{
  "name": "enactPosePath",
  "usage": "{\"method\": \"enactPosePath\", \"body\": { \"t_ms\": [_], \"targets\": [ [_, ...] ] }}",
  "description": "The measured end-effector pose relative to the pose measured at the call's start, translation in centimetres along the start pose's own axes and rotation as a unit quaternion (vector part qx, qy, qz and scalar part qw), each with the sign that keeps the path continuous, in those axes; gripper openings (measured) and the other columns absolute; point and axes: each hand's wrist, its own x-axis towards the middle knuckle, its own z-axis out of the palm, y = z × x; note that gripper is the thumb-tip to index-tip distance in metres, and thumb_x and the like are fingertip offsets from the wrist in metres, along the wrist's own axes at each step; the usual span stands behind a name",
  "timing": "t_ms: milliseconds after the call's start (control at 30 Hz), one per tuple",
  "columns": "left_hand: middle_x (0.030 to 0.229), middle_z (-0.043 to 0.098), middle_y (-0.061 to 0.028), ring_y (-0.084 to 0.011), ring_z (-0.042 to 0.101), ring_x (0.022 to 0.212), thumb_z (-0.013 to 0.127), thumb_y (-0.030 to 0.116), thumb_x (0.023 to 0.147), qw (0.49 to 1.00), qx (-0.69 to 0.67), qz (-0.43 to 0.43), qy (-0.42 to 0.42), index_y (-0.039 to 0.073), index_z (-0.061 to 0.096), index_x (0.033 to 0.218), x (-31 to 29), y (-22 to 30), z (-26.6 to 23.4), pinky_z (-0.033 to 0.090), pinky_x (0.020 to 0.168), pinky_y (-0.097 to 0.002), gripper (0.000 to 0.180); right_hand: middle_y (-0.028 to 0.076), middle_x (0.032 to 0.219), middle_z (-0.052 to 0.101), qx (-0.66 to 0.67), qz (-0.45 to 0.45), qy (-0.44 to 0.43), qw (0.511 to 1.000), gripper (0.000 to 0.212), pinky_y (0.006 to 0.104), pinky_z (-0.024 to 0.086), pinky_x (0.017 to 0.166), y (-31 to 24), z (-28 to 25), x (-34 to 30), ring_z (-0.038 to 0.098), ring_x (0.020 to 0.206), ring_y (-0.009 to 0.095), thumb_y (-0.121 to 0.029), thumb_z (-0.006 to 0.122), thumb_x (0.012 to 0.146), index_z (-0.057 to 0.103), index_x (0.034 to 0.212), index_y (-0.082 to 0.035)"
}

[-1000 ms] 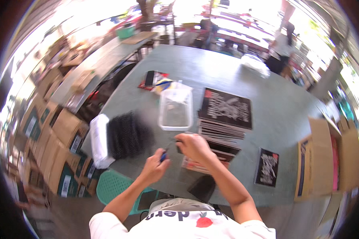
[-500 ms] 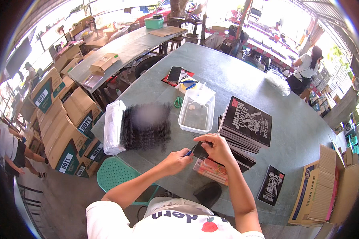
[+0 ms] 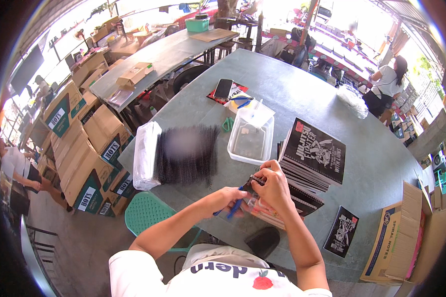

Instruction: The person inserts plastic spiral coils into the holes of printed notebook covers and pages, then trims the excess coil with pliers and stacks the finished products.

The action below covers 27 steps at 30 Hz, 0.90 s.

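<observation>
Lower centre of frame: fingers of the left hand (image 3: 227,199) grip blue-handled pliers (image 3: 236,207); the right hand's (image 3: 273,182) fingers pinch a partly hidden dark piece (image 3: 257,180), apparently to steady it near the pliers' tips.

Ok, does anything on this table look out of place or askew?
Two mild things. The stack of black notebooks looks unsquared: a dark cover juts out on its near side. And one single notebook lies apart, between the stack and the open carton. I see no spill.
</observation>
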Motion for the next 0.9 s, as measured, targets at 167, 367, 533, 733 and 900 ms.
{"method": "enactPosePath", "body": {
  "t_ms": [167, 367, 533, 733, 900],
  "targets": [
    [0.086, 0.062, -0.0165, -0.0316, 0.062, 0.076, 0.035, 0.034, 0.094, 0.944, -0.299, -0.103, -0.094, -0.001, 0.052, 0.116, -0.3, 1.6, 0.5, 0.048, 0.074, -0.0465, 0.045, 0.012, 0.103, 0.054, -0.012, 0.017, 0.022, 1.000, 0.020, 0.0376, 0.050, 0.072, -0.1, 0.2, -0.1, 0.062, 0.079, 0.030, -0.010, 0.070, 0.068, 0.066, 0.083, 0.002],
    [0.093, 0.058, -0.0116, -0.0254, 0.058, 0.082, 0.054, 0.037, 0.088, 0.884, 0.384, 0.156, 0.216, 0.004, 0.052, 0.113, 2.6, -1.8, 0.0, 0.045, 0.075, -0.0347, 0.042, 0.014, 0.111, 0.051, 0.012, 0.009, -0.017, 1.000, 0.035, 0.0386, 0.051, 0.075, 0.6, 0.2, 2.2, 0.062, 0.080, 0.031, -0.008, 0.069, 0.068, 0.062, 0.101, -0.002],
    [0.095, 0.055, -0.0103, -0.0209, 0.054, 0.085, 0.061, 0.045, 0.081, 0.938, 0.320, 0.100, 0.088, 0.008, 0.052, 0.120, 0.9, -1.2, -2.7, 0.043, 0.076, -0.0320, 0.054, 0.014, 0.121, 0.048, 0.002, -0.050, -0.092, 0.994, 0.043, 0.0389, 0.050, 0.079, 0.7, -0.7, 2.1, 0.062, 0.082, 0.031, -0.003, 0.066, 0.069, 0.058, 0.111, -0.005],
    [0.100, 0.057, -0.0152, -0.0277, 0.056, 0.092, 0.065, 0.033, 0.078, 0.879, 0.466, 0.068, 0.073, 0.005, 0.055, 0.117, 0.2, -5.5, -1.9, 0.044, 0.080, -0.0363, 0.049, 0.008, 0.088, 0.063, -0.180, -0.058, -0.017, 0.982, 0.027, 0.0342, 0.051, 0.073, 2.2, -4.2, -9.7, 0.061, 0.080, 0.026, -0.006, 0.061, 0.071, 0.064, 0.098, -0.006],
    [0.101, 0.054, -0.0183, -0.0360, 0.054, 0.095, 0.063, 0.023, 0.075, 0.864, 0.489, 0.072, 0.100, 0.004, 0.056, 0.112, 0.0, -5.0, -1.5, 0.044, 0.083, -0.0407, 0.042, 0.009, 0.100, 0.066, -0.071, -0.009, 0.121, 0.990, 0.032, 0.0341, 0.044, 0.087, 3.7, -17.9, -13.4, 0.058, 0.100, 0.025, 0.010, 0.057, 0.066, 0.067, 0.091, -0.008]
  ]
}}
